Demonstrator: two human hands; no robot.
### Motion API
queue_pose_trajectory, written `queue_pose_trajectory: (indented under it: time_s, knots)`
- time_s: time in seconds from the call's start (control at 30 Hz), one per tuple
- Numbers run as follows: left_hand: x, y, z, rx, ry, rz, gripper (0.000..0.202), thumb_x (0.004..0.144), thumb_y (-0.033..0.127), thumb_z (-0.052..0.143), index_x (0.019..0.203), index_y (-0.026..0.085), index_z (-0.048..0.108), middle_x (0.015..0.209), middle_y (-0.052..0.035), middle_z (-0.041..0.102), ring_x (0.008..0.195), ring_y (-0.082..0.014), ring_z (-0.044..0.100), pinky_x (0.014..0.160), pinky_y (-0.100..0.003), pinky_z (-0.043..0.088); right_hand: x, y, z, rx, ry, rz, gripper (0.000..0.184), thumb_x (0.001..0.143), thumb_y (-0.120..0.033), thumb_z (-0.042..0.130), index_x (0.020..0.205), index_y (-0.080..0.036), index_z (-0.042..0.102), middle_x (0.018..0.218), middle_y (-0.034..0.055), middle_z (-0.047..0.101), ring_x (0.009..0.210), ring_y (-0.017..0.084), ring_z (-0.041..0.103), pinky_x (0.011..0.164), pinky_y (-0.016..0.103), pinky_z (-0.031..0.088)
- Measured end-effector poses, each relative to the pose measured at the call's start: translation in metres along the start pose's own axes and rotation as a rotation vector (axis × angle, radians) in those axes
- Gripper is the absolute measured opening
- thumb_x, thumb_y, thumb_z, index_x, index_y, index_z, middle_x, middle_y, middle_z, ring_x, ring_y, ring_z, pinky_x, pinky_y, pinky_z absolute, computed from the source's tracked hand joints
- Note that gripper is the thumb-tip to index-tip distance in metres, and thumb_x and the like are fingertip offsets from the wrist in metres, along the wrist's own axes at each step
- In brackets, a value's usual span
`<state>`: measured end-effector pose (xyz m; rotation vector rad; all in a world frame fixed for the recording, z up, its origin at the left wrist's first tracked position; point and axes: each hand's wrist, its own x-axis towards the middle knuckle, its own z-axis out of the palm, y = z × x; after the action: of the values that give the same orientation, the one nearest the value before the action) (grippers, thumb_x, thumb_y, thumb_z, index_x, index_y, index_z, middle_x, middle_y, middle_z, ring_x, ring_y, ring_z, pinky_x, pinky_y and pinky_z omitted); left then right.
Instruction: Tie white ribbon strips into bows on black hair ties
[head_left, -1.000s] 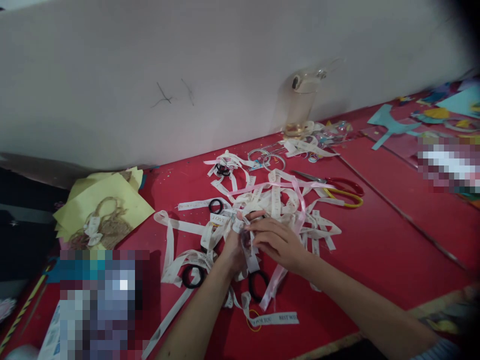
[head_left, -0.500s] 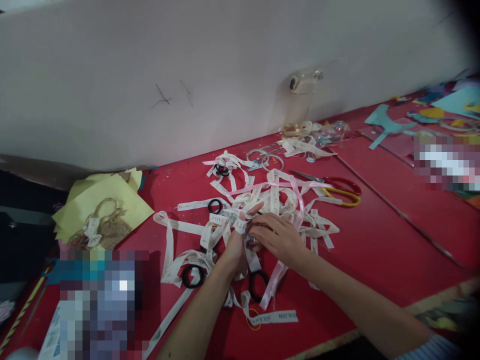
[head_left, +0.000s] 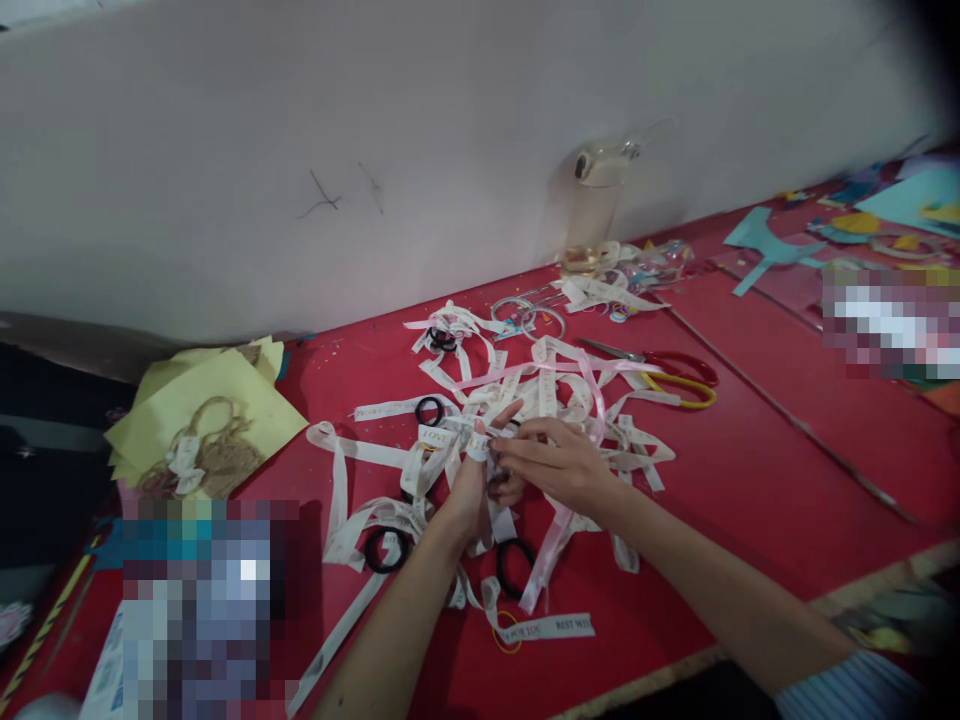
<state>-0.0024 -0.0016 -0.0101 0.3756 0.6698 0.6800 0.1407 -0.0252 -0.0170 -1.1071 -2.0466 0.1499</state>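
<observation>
Over a tangle of printed white ribbon (head_left: 546, 385), my two hands meet at the middle of the table. My left hand (head_left: 480, 490) is closed around a strip of white ribbon (head_left: 477, 449) that crosses its thumb. From the right, my right hand (head_left: 566, 465) pinches at the same strip, its fingertips close to the left palm. What lies between the palms is mostly hidden. Black hair ties (head_left: 386, 550) lie about the hands, and a pink ribbon (head_left: 551, 555) runs beneath the right wrist. A yellow rubber band (head_left: 507, 633) rests near the table's front.
Scissors (head_left: 675, 375) with red and yellow handles lie right of the ribbons. A clear jug (head_left: 592, 215) stands by the wall. Yellow paper (head_left: 262, 390) with twine (head_left: 225, 445) lies at left. Blue paper cutouts (head_left: 765, 245) lie far right.
My right hand has shifted slightly, its fingers now straighter and nearer the left thumb. The left hand stays almost in place, holding the ribbon.
</observation>
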Motion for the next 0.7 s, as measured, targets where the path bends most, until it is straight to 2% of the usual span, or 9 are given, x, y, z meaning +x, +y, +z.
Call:
queue_pose_trajectory:
  time_s: [0.17,0.23,0.33,0.43,0.57,0.7]
  knots:
    - [-0.004,0.003,0.000,0.009,-0.144,-0.113,0.050,0.077,0.066,0.046,0.084,0.018,0.058,0.044,0.0094,0.025,0.033,-0.0032,0.010,0.034,-0.016,0.010,0.001,0.009,-0.006,-0.139,0.022,-0.285,0.031,0.085,-0.018,0.062,0.115,-0.023,0.059,0.103,0.0032,0.068,0.106,0.020,0.057,0.082,0.036,0.049]
    - [-0.006,0.005,0.001,-0.018,-0.183,-0.153,0.050,0.077,0.066,0.044,0.076,0.018,0.055,0.043,0.0092,0.025,0.032,-0.0028,0.010,0.034,-0.015,0.009,0.001,0.008,-0.008,-0.137,0.002,-0.309,0.032,0.084,-0.018,0.062,0.116,-0.022,0.058,0.104,0.0035,0.068,0.109,0.021,0.055,0.084,0.036,0.049]
    - [-0.009,0.009,0.001,-0.067,-0.179,-0.210,0.051,0.077,0.067,0.044,0.070,0.016,0.052,0.043,0.0083,0.027,0.031,-0.0021,0.011,0.034,-0.015,0.008,0.002,0.004,-0.012,-0.085,0.013,-0.267,0.029,0.087,-0.018,0.058,0.116,-0.024,0.058,0.103,0.0035,0.068,0.104,0.019,0.059,0.084,0.034,0.050]
    - [-0.009,0.010,0.002,-0.082,-0.146,-0.249,0.052,0.076,0.067,0.046,0.074,0.016,0.054,0.044,0.0084,0.028,0.031,-0.0018,0.012,0.033,-0.015,0.009,0.003,0.000,-0.016,-0.033,0.010,-0.265,0.025,0.090,-0.017,0.054,0.112,-0.027,0.059,0.106,0.0029,0.067,0.103,0.018,0.059,0.085,0.034,0.049]
    - [-0.007,0.009,0.003,-0.054,-0.135,-0.208,0.050,0.076,0.066,0.047,0.084,0.017,0.057,0.044,0.0100,0.022,0.031,-0.0028,0.011,0.034,-0.015,0.009,0.007,-0.001,-0.016,-0.042,-0.038,-0.354,0.020,0.087,-0.016,0.058,0.105,-0.022,0.060,0.111,0.0036,0.067,0.110,0.021,0.055,0.090,0.039,0.046]
    - [-0.007,0.010,0.005,-0.021,-0.159,-0.170,0.051,0.078,0.064,0.046,0.093,0.017,0.059,0.045,0.0097,0.026,0.033,-0.0030,0.011,0.034,-0.015,0.011,0.007,0.001,-0.011,0.012,-0.011,-0.298,0.019,0.088,-0.012,0.053,0.104,-0.021,0.059,0.106,0.0035,0.069,0.106,0.020,0.055,0.088,0.039,0.047]
